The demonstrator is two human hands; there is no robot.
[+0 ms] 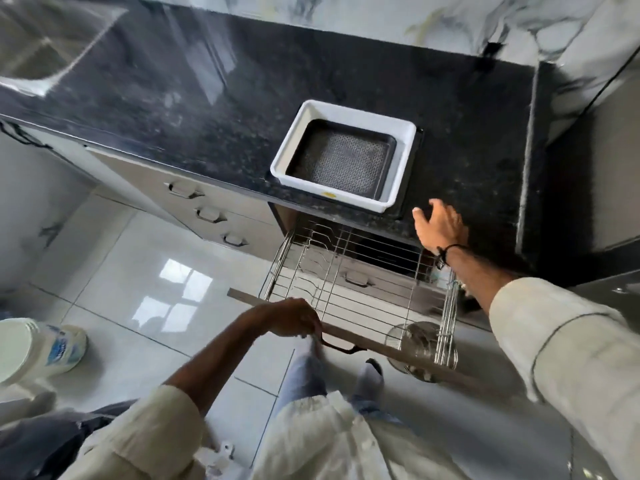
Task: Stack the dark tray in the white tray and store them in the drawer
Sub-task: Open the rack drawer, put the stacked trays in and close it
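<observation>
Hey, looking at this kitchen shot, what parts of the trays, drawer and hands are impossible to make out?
- Head view: the left hand covers part of the drawer handle; the fingers curl out of sight, so the grip is unclear.
- The dark tray sits inside the white tray, whose walls hide its sides.
- Something dark under the white tray's right edge is mostly hidden.
- The glass container contents are blurred behind wire.
- The right hand palm faces away.
</observation>
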